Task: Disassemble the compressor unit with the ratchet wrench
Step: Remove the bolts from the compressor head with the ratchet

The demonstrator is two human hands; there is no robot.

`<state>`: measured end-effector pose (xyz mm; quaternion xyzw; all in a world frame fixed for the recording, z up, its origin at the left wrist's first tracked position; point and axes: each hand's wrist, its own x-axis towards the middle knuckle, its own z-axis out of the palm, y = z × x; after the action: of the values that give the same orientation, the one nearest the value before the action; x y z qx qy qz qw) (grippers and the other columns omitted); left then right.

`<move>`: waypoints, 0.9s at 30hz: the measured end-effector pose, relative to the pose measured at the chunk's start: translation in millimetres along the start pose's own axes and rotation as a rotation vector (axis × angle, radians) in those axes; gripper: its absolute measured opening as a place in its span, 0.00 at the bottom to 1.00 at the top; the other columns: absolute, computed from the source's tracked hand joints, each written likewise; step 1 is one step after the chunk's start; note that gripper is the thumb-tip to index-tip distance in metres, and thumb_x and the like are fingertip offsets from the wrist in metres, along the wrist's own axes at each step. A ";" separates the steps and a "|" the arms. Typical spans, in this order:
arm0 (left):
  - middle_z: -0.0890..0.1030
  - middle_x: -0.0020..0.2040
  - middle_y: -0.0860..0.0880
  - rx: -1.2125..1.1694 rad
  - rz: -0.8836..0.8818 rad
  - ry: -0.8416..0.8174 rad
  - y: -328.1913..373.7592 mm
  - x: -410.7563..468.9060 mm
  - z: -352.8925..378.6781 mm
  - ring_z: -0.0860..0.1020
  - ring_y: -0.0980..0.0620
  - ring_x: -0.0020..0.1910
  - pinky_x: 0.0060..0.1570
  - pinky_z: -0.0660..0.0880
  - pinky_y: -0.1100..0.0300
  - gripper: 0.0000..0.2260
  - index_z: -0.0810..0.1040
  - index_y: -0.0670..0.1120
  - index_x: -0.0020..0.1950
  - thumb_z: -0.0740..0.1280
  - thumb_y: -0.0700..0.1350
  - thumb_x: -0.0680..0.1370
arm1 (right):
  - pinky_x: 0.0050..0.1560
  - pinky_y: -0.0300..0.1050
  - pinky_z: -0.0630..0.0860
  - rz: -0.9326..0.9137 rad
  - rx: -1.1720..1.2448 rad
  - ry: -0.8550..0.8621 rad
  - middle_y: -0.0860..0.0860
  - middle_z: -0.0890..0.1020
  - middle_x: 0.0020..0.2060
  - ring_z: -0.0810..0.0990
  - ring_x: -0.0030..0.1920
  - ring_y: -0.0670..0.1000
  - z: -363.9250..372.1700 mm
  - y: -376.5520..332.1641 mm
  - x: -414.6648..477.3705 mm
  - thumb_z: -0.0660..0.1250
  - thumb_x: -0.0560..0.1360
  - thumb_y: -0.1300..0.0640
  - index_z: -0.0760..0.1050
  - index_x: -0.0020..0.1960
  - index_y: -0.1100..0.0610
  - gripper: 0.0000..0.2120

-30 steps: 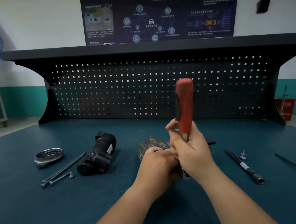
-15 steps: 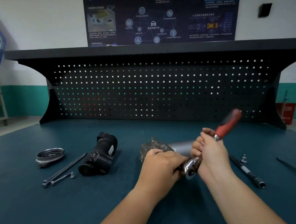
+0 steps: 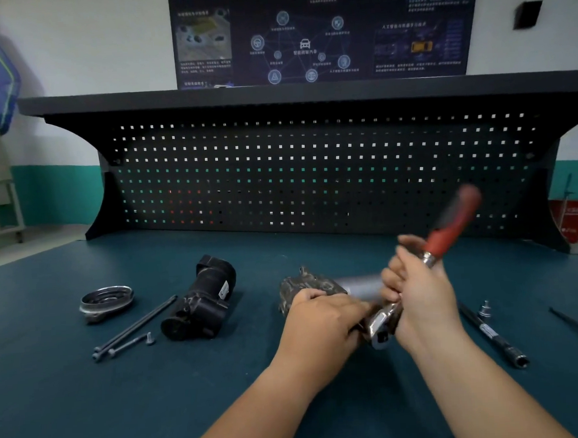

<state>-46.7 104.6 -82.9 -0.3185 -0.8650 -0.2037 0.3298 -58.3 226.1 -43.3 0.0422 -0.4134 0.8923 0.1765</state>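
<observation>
Well to the left of the compressor unit (image 3: 305, 284), a metal ring (image 3: 106, 299), two long bolts (image 3: 135, 324) and a black housing (image 3: 199, 302) lie loose on the worktop (image 3: 89, 400). I judge that a hard jerk could slide the unit into them or set the bolts rolling.

The unit lies on its side near the middle of the worktop. The left grip (image 3: 324, 318) is closed over its near end, fingers curled on the casting. Nothing else braces the unit, so if that hold slackens under torque, the unit would likely twist with the wrench instead of the fastener turning.

At the unit's right end sits the head of the ratchet wrench (image 3: 380, 328), its blurred red handle angled up and away to the right. The right grip (image 3: 424, 298) is wrapped round the shank just below the red part. Whether the socket is fully seated is hidden. If it is not, it may slip off and round the fastener, and knuckles could strike the casting.

Right of the unit, an extension bar (image 3: 494, 336) and a small fitting (image 3: 485, 308) lie where a slipped handle could knock them.
</observation>
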 end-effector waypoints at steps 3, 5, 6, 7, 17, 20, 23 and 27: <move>0.85 0.46 0.56 0.017 -0.021 -0.014 0.9 1.8 -1.8 0.82 0.58 0.47 0.48 0.60 0.62 0.17 0.84 0.50 0.52 0.66 0.42 0.64 | 0.14 0.31 0.54 0.215 0.319 0.243 0.44 0.61 0.15 0.58 0.14 0.41 -12.6 7.8 10.2 0.51 0.81 0.65 0.67 0.38 0.52 0.17; 0.85 0.47 0.56 0.029 -0.016 -0.028 0.0 1.5 -0.7 0.81 0.57 0.49 0.49 0.60 0.62 0.17 0.83 0.50 0.53 0.66 0.42 0.66 | 0.14 0.31 0.55 0.193 0.280 0.239 0.44 0.62 0.15 0.59 0.14 0.41 -11.8 9.0 9.5 0.51 0.80 0.66 0.68 0.38 0.52 0.16; 0.84 0.46 0.57 0.035 -0.023 -0.043 0.2 0.4 -0.7 0.81 0.57 0.48 0.49 0.61 0.62 0.16 0.83 0.51 0.52 0.67 0.42 0.66 | 0.15 0.30 0.55 0.136 0.212 0.208 0.44 0.63 0.16 0.59 0.15 0.41 -8.8 7.9 8.6 0.52 0.80 0.66 0.68 0.39 0.52 0.15; 0.84 0.45 0.57 0.035 -0.034 -0.052 0.6 0.1 -0.9 0.81 0.58 0.46 0.50 0.61 0.62 0.15 0.83 0.51 0.51 0.67 0.42 0.66 | 0.16 0.30 0.56 0.056 0.122 0.159 0.44 0.64 0.17 0.60 0.16 0.41 -5.1 6.5 6.9 0.54 0.80 0.66 0.69 0.40 0.52 0.14; 0.83 0.35 0.48 -0.014 -0.039 0.032 -2.8 1.6 4.5 0.81 0.50 0.35 0.46 0.73 0.64 0.05 0.83 0.43 0.37 0.69 0.37 0.64 | 0.36 0.26 0.69 -0.668 -0.829 -0.577 0.39 0.78 0.31 0.76 0.31 0.38 9.0 11.4 -27.7 0.61 0.72 0.63 0.74 0.44 0.46 0.12; 0.82 0.35 0.57 0.043 0.023 0.037 -1.6 2.0 3.2 0.79 0.58 0.34 0.42 0.66 0.63 0.06 0.83 0.52 0.36 0.70 0.43 0.62 | 0.24 0.31 0.62 -0.436 -0.461 -0.312 0.42 0.66 0.21 0.64 0.22 0.40 6.8 4.9 -18.1 0.60 0.77 0.67 0.74 0.42 0.50 0.14; 0.84 0.41 0.58 0.054 0.009 0.022 -0.6 1.1 2.4 0.81 0.59 0.41 0.45 0.62 0.61 0.13 0.84 0.52 0.45 0.68 0.43 0.63 | 0.18 0.31 0.57 -0.149 -0.139 0.023 0.42 0.64 0.19 0.61 0.18 0.40 -1.6 1.7 -1.1 0.55 0.79 0.67 0.71 0.41 0.52 0.15; 0.85 0.43 0.57 0.032 0.015 0.038 -0.5 0.9 0.2 0.82 0.58 0.43 0.46 0.62 0.60 0.14 0.84 0.50 0.47 0.68 0.42 0.64 | 0.15 0.30 0.57 0.150 0.236 0.194 0.43 0.63 0.15 0.60 0.14 0.40 -14.9 6.5 7.9 0.50 0.82 0.64 0.66 0.38 0.52 0.16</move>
<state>-47.6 104.6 -82.5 -0.3157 -0.8594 -0.1934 0.3525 -66.9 235.6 -56.1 -0.0548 -0.2885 0.9453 0.1424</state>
